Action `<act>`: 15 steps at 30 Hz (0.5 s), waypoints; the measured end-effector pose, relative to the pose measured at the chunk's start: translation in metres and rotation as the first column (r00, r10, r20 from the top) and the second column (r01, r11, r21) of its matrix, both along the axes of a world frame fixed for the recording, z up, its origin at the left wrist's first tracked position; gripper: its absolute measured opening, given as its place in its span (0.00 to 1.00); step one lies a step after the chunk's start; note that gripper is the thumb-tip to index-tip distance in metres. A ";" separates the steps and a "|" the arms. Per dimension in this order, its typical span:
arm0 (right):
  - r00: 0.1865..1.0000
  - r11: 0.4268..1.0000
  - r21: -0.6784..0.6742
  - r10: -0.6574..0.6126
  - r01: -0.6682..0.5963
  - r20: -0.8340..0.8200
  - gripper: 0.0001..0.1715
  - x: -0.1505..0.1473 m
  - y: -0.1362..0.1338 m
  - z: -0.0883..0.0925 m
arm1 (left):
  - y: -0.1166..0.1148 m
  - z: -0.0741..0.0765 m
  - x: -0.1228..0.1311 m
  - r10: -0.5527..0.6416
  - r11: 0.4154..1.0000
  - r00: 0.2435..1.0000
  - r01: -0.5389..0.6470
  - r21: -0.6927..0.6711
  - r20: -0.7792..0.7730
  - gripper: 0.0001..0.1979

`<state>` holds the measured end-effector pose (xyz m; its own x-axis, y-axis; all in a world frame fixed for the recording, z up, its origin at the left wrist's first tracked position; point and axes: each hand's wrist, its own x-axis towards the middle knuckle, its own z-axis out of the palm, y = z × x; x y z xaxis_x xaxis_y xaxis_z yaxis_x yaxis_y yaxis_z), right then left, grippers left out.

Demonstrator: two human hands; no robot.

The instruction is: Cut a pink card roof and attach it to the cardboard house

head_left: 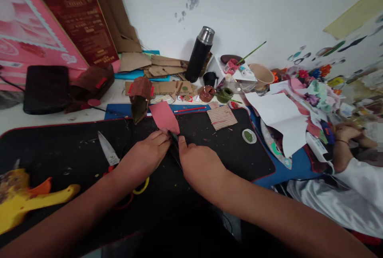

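A strip of pink paper (165, 117) lies on the black mat (206, 186), its near end under my fingers. My left hand (149, 150) is closed, with the fingertips pinching that near end. Closed around a slim black tool (174, 148), my right hand (202, 166) has its index finger stretched along the top. The tool's tip touches the paper beside my left fingertips; its kind is hidden by the grip. Scissors (107, 150) with open-looking blades lie partly under my left forearm, and yellow handle loops (141, 186) show beside it.
A yellow glue gun (44, 202) rests at the left. Behind the paper stand a brown paper model (140, 94), paint jars (207, 93) and a black flask (200, 54). Corrugated cardboard (222, 117) and a green paint lid (249, 136) lie rightward. Another person's arm (344, 146) is far right.
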<state>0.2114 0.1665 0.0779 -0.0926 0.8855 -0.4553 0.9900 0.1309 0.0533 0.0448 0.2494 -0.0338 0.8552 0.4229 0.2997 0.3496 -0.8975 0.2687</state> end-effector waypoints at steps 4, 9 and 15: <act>1.000 1.000 -0.002 -0.016 0.016 0.002 0.35 0.000 -0.003 -0.002 | 0.001 0.000 0.000 -0.001 0.999 1.000 0.002 0.040 -0.019 0.15; 1.000 1.000 0.006 0.000 0.000 0.016 0.36 0.002 -0.005 -0.003 | 0.001 0.004 0.000 -0.007 0.997 1.000 0.009 0.073 -0.027 0.15; 1.000 1.000 -0.024 0.014 -0.014 0.018 0.36 0.003 -0.008 -0.001 | 0.000 0.004 0.001 -0.001 0.998 1.000 0.002 0.057 -0.012 0.16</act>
<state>0.2139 0.1585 0.0771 -0.0964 0.8730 -0.4781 0.9869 0.1463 0.0683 0.0457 0.2498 -0.0300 0.8595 0.4040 0.3130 0.3511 -0.9118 0.2129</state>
